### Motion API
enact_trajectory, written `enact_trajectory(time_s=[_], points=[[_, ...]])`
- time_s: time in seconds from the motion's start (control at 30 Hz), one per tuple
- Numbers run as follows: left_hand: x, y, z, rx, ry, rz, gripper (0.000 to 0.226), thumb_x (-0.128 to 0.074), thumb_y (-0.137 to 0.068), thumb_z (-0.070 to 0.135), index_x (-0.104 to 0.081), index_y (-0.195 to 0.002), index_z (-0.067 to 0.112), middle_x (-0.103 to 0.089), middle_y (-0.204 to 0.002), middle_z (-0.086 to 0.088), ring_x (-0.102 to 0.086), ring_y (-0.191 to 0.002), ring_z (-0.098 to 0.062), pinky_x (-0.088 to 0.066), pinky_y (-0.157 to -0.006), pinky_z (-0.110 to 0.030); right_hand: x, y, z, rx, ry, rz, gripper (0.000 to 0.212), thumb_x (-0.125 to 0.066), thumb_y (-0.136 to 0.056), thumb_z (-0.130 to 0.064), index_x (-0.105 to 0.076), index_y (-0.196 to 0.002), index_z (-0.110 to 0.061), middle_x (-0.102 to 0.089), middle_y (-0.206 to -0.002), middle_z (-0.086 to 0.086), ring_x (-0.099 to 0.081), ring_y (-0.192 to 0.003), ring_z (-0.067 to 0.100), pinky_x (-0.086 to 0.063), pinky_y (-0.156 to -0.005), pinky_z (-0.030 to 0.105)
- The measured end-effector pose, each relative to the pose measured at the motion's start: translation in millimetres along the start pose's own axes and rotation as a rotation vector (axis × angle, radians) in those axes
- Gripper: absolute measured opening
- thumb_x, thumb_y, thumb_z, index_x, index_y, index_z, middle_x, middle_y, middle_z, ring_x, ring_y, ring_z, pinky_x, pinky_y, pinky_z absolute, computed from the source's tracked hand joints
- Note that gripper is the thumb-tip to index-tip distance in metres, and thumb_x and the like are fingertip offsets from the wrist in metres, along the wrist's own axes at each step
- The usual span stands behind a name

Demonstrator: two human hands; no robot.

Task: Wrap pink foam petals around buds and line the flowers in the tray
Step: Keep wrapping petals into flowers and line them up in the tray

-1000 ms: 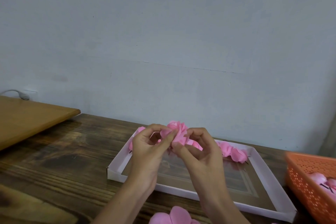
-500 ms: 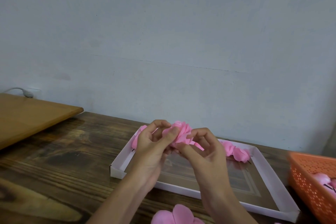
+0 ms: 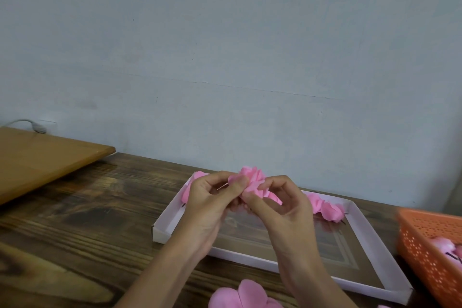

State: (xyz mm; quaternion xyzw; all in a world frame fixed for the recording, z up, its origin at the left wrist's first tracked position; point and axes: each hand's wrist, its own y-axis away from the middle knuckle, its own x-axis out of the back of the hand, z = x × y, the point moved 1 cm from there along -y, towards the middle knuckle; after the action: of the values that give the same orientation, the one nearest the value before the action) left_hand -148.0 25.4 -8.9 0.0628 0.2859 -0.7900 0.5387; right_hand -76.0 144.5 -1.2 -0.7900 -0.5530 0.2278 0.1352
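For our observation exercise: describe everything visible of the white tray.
The tray is a shallow rectangle with low white walls, cardboard by its look, and a brown floor with faint lines. It lies flat on the dark wooden table. Pink foam flowers lie in a row along its far wall. The left hand and right hand hold a flower above it; an orange basket stands beside its right end.

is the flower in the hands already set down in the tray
No, the left hand and the right hand both pinch the pink flower, held up off the white tray.
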Motion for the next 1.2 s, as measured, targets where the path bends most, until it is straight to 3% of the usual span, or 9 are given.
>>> enact_trajectory(time_s=[0.13, 0.3, 0.4, 0.53, 0.73, 0.83, 0.9, 1.07, 1.2], points=[[-5, 2, 1, -0.009, 0.068, -0.032, 0.042, -0.089, -0.072, 0.033, -0.081, -0.109, 0.016, -0.068, -0.094, -0.008, -0.063, -0.082, -0.020, -0.052, -0.067, -0.031, 3, -3, 1, -0.058, -0.066, 0.006, 0.023, -0.079, -0.082, 0.006, -0.058, -0.091, 0.002, -0.073, -0.095, 0.025, -0.075, -0.079, 0.035, -0.062, -0.078, 0.036], [0, 2, 2, 0.106, 0.029, -0.195, 0.070, -0.087, -0.074, 0.031, -0.063, -0.139, 0.020, -0.070, -0.133, -0.011, -0.066, -0.128, -0.028, -0.054, -0.096, -0.036, 2, -4, 2, -0.197, -0.264, -0.034, 0.031, -0.079, -0.075, -0.007, -0.060, -0.100, -0.009, -0.075, -0.098, 0.024, -0.074, -0.091, 0.031, -0.062, -0.083, 0.033], [-1, 7, 1, 0.193, -0.002, -0.335, 0.053, -0.082, -0.083, 0.028, -0.069, -0.132, 0.014, -0.069, -0.135, -0.017, -0.064, -0.132, -0.030, -0.052, -0.106, -0.038, 0, -3, 5, -0.277, -0.337, -0.095, 0.032, -0.073, -0.082, -0.011, -0.061, -0.111, -0.003, -0.073, -0.106, 0.025, -0.072, -0.105, 0.031, -0.060, -0.096, 0.044], [-1, 9, 0, 0.230, -0.058, -0.353, 0.058, -0.084, -0.083, 0.028, -0.067, -0.136, 0.015, -0.071, -0.132, -0.017, -0.064, -0.131, -0.030, -0.047, -0.114, -0.048, -2, -2, 9, -0.335, -0.363, -0.195, 0.040, -0.066, -0.092, -0.012, -0.055, -0.125, 0.009, -0.071, -0.120, 0.024, -0.067, -0.123, 0.034, -0.050, -0.110, 0.052], [1, 10, 9, 0.210, -0.027, -0.441, 0.040, -0.089, -0.081, 0.026, -0.074, -0.118, 0.020, -0.069, -0.136, -0.017, -0.064, -0.131, -0.032, -0.054, -0.103, -0.043, -8, -1, 8, -0.373, -0.332, -0.304, 0.031, -0.063, -0.087, -0.017, -0.072, -0.112, -0.002, -0.074, -0.120, 0.017, -0.069, -0.119, 0.025, -0.058, -0.098, 0.038], [3, 12, 11, 0.204, -0.018, -0.499, 0.035, -0.089, -0.082, 0.028, -0.071, -0.110, 0.019, -0.065, -0.144, -0.013, -0.059, -0.137, -0.035, -0.052, -0.107, -0.049, -13, 1, 1, -0.507, -0.389, -0.394, 0.033, -0.069, -0.079, -0.024, -0.074, -0.110, -0.014, -0.070, -0.113, 0.008, -0.066, -0.107, 0.016, -0.058, -0.083, 0.030], [4, 12, 11, 0.197, -0.061, -0.438, 0.030, -0.085, -0.084, 0.024, -0.070, -0.107, 0.012, -0.067, -0.141, -0.010, -0.060, -0.134, -0.038, -0.052, -0.096, -0.043, -11, 1, -2, -0.594, -0.402, -0.403, 0.039, -0.075, -0.081, -0.026, -0.071, -0.117, -0.012, -0.070, -0.114, 0.009, -0.064, -0.103, 0.018, -0.057, -0.081, 0.027], [0, 9, 5, 0.120, -0.116, -0.332, 0.046, -0.089, -0.080, 0.042, -0.077, -0.115, 0.015, -0.072, -0.132, -0.010, -0.065, -0.119, -0.032, -0.048, -0.091, -0.049, -4, -6, -11, -0.499, -0.194, -0.392, 0.027, -0.056, -0.103, -0.021, -0.075, -0.122, -0.018, -0.069, -0.111, 0.007, -0.060, -0.095, 0.018, -0.056, -0.080, 0.025], [-4, 6, 2, -0.022, -0.119, -0.269, 0.025, -0.091, -0.079, 0.030, -0.080, -0.100, 0.019, -0.073, -0.132, -0.010, -0.068, -0.126, -0.031, -0.057, -0.101, -0.046, 11, -16, -26, -0.325, 0.258, -0.318, 0.016, -0.065, -0.098, -0.025, -0.080, -0.104, -0.024, -0.079, -0.100, 0.000, -0.076, -0.094, 0.017, -0.063, -0.083, 0.035]])
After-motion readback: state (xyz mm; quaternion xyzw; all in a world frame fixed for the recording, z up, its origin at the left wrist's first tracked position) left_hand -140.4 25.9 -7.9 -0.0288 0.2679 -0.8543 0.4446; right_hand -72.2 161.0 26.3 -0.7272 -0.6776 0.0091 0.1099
